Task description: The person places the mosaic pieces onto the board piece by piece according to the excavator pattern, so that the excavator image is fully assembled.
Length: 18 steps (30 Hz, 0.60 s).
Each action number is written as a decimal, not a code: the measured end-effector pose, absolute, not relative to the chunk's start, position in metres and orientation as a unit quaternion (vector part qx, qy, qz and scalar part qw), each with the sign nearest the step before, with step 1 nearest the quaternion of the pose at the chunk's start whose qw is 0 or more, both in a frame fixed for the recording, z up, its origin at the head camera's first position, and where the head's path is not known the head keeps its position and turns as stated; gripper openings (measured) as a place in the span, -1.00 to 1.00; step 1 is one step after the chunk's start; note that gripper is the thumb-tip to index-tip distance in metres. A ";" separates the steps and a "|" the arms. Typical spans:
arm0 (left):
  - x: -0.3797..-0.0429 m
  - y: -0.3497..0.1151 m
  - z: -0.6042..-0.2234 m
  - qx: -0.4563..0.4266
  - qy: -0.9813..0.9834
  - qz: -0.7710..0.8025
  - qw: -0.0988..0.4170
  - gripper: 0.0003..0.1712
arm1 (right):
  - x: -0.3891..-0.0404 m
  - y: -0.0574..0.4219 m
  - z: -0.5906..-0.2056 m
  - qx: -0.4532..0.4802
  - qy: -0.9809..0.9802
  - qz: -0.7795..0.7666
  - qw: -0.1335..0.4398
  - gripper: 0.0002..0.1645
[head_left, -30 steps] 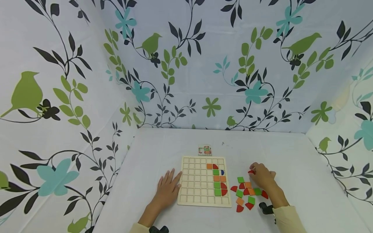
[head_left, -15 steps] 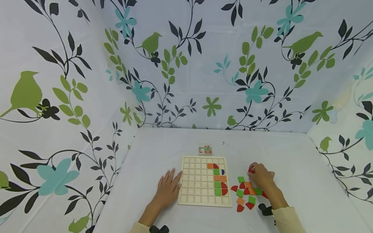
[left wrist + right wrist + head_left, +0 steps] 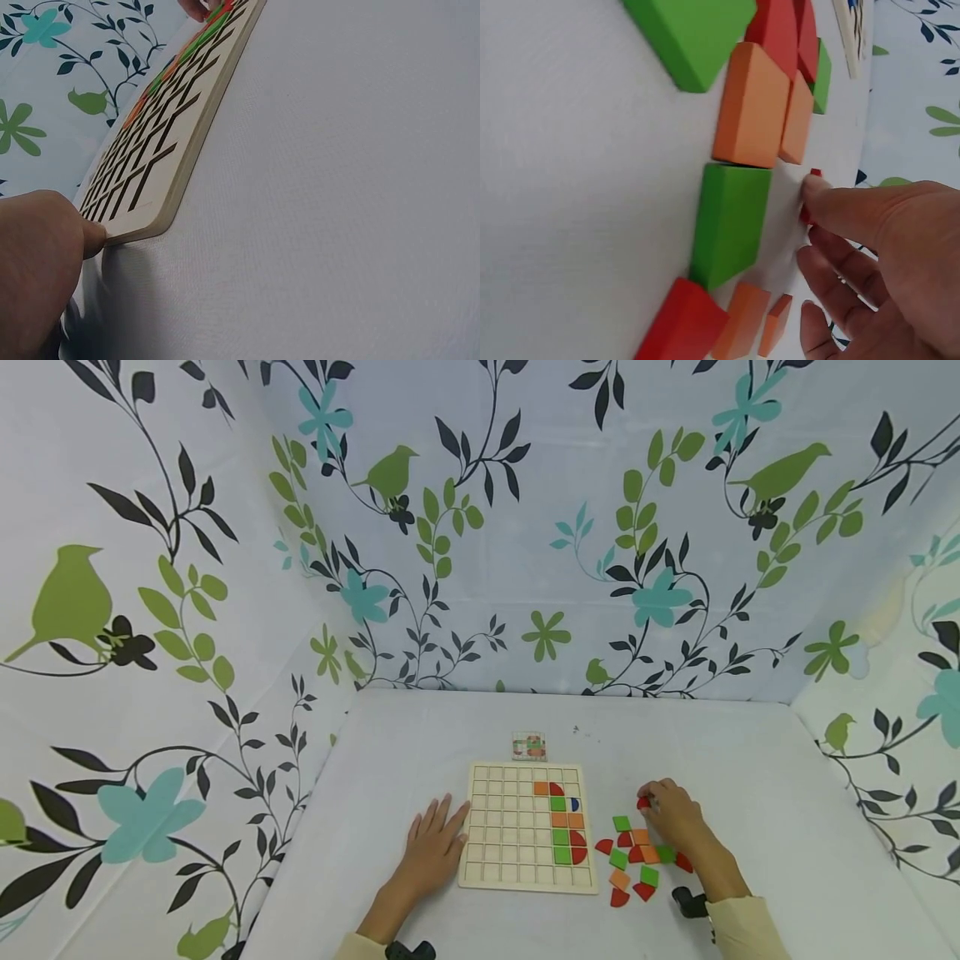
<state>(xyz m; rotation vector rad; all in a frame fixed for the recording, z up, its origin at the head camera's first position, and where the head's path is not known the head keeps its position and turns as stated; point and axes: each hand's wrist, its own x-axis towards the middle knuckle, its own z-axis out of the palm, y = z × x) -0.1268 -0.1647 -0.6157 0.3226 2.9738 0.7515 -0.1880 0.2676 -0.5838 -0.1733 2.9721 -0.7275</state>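
On the side toward the desk's [image 3: 390,752] left edge, the left hand [image 3: 431,850] rests with fingers spread, touching the wooden board [image 3: 502,827]. Toward the right edge lie loose blocks [image 3: 649,855]. Just beyond them, toward the far edge, the right hand [image 3: 678,818] pinches a red block [image 3: 643,802], probably light, stiff and smooth, best gripped by its sides.

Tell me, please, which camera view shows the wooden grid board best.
The head view: there the wooden grid board shows its grid and all four corners. The left wrist view shows it at a steep slant, cut off by the picture's top edge. The right wrist view shows only a sliver, at the top.
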 end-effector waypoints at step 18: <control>-0.128 -0.164 -0.617 0.106 0.963 0.249 0.023 -0.40 | -0.209 0.249 -0.598 -0.053 0.953 -0.298 0.025 -0.71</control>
